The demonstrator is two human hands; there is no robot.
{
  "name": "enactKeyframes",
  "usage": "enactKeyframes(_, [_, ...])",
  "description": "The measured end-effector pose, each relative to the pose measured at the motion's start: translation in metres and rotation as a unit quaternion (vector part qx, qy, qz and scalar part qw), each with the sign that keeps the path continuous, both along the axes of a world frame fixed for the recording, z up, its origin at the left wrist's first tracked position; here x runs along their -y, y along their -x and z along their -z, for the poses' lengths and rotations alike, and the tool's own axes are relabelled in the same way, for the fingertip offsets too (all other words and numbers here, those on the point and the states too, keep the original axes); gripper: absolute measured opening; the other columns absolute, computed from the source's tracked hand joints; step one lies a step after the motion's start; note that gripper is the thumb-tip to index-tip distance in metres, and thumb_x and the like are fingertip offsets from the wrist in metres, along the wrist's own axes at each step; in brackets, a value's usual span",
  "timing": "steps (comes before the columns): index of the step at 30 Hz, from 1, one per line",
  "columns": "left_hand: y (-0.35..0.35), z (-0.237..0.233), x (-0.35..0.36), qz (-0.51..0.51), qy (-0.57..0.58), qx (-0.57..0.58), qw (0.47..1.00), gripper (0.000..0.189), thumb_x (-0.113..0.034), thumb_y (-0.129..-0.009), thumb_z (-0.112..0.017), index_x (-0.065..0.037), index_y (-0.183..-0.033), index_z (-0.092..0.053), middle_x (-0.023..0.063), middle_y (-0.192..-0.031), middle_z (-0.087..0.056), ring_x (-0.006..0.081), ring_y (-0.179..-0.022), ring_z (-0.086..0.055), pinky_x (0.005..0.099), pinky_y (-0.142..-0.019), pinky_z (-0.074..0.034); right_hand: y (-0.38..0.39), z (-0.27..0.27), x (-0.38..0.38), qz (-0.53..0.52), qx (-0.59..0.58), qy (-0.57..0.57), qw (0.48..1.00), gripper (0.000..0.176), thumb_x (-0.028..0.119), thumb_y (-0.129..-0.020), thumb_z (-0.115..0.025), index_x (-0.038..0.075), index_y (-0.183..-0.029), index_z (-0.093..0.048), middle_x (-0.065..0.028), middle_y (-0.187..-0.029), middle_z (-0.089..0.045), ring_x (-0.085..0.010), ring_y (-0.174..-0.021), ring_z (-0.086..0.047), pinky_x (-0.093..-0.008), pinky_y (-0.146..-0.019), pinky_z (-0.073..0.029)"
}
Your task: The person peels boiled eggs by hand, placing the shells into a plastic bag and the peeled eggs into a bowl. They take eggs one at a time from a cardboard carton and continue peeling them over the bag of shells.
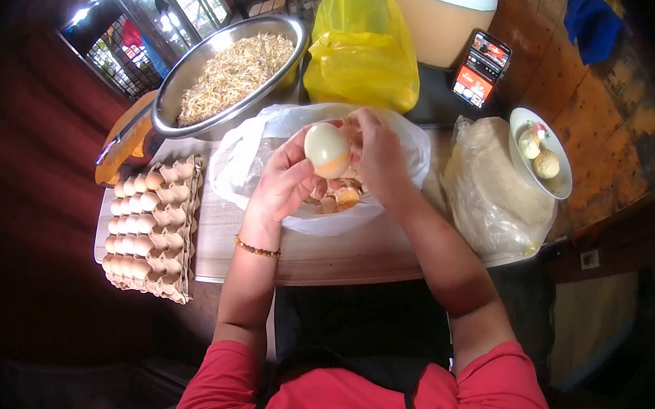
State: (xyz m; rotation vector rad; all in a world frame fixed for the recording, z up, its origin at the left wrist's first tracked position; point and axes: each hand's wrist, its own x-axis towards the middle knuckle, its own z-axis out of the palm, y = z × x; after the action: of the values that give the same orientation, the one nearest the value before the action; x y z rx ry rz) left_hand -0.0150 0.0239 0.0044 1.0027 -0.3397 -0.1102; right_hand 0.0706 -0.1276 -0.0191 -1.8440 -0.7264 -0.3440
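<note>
1. Head view: here's the left hand (283,178), its grip clamped on a partly peeled egg (326,149), held up over the open white plastic bag (240,155) on the desk (353,266).
2. In comes the right hand (383,159), fingers bent right beside that egg; whether its grip is apart or together, I cannot tell.
3. Down in the bag, broken eggshell pieces (335,200)!
4. Over on the left, brown eggs (136,246) fill part of the egg tray (175,231); a steel bowl (167,106) stands behind.
5. Far right, a white bowl (538,183) holds more eggs.
</note>
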Motion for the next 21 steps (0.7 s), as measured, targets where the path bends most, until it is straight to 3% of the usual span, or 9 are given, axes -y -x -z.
enactKeyframes(2, [-0.001, 0.001, 0.000, 0.033, 0.047, 0.028, 0.998, 0.057, -0.008, -0.093, -0.051, -0.002, -0.144, -0.025, 0.0233, -0.114, -0.060, 0.0219, -0.082, -0.067, 0.0228, -0.059, -0.054, -0.002, 0.002, 0.001, -0.018, -0.007, 0.062, 0.998, 0.008, 0.008, -0.089, -0.053, 0.003, -0.093, -0.057, -0.0179, -0.087, -0.060, -0.0377, -0.082, -0.060, -0.0445, -0.071, -0.048])
enactKeyframes(4, [-0.003, 0.001, 0.003, 0.068, 0.096, 0.055, 0.991, 0.059, -0.009, -0.093, -0.050, -0.003, -0.145, -0.022, 0.0243, -0.115, -0.059, 0.0233, -0.084, -0.067, 0.0238, -0.061, -0.055, -0.003, 0.003, 0.002, -0.050, 0.056, 0.113, 0.991, 0.014, 0.011, -0.089, -0.054, 0.003, -0.099, -0.060, -0.0152, -0.088, -0.061, -0.0344, -0.087, -0.060, -0.0423, -0.077, -0.048])
enactKeyframes(6, [-0.005, -0.001, 0.005, -0.068, 0.146, 0.041, 0.986, 0.055, -0.010, -0.094, -0.050, -0.004, -0.143, -0.025, 0.0260, -0.115, -0.059, 0.0272, -0.093, -0.067, 0.0280, -0.069, -0.058, -0.004, 0.001, 0.001, -0.036, 0.115, 0.065, 0.991, 0.017, 0.013, -0.090, -0.054, 0.003, -0.102, -0.061, -0.0144, -0.091, -0.061, -0.0334, -0.090, -0.059, -0.0418, -0.080, -0.047])
enactKeyframes(10, [-0.007, -0.005, 0.001, -0.181, 0.076, -0.010, 0.980, 0.045, -0.012, -0.095, -0.051, -0.002, -0.135, -0.033, 0.0249, -0.116, -0.058, 0.0303, -0.102, -0.064, 0.0325, -0.078, -0.058, 0.000, -0.008, -0.004, -0.003, 0.208, -0.025, 0.978, 0.030, 0.019, -0.088, -0.059, 0.001, -0.113, -0.059, -0.0130, -0.100, -0.059, -0.0321, -0.096, -0.056, -0.0419, -0.086, -0.044])
enactKeyframes(16, [-0.010, 0.005, 0.005, -0.194, -0.002, -0.019, 0.981, 0.027, -0.017, -0.099, -0.047, -0.002, -0.121, -0.043, 0.0194, -0.115, -0.060, 0.0299, -0.102, -0.065, 0.0350, -0.084, -0.056, 0.015, -0.013, -0.005, -0.022, 0.206, -0.041, 0.977, 0.044, 0.026, -0.083, -0.068, 0.002, -0.118, -0.054, -0.0139, -0.102, -0.057, -0.0333, -0.094, -0.055, -0.0422, -0.086, -0.044])
enactKeyframes(20, [-0.012, 0.007, 0.010, -0.195, 0.021, -0.019, 0.980, 0.022, -0.016, -0.098, -0.049, -0.002, -0.114, -0.046, 0.0171, -0.109, -0.062, 0.0276, -0.094, -0.067, 0.0348, -0.081, -0.057, 0.013, -0.012, -0.004, -0.016, 0.190, -0.060, 0.980, 0.041, 0.024, -0.085, -0.065, 0.001, -0.117, -0.055, -0.0147, -0.101, -0.057, -0.0336, -0.091, -0.056, -0.0409, -0.083, -0.045])
enactKeyframes(21, [-0.012, 0.006, 0.012, -0.199, 0.027, -0.023, 0.979, 0.020, -0.015, -0.097, -0.050, -0.002, -0.113, -0.046, 0.0165, -0.107, -0.062, 0.0266, -0.092, -0.068, 0.0343, -0.079, -0.058, 0.014, -0.015, -0.002, -0.030, 0.126, -0.062, 0.990, 0.038, 0.023, -0.087, -0.063, 0.000, -0.117, -0.055, -0.0155, -0.101, -0.057, -0.0342, -0.090, -0.057, -0.0407, -0.081, -0.046])
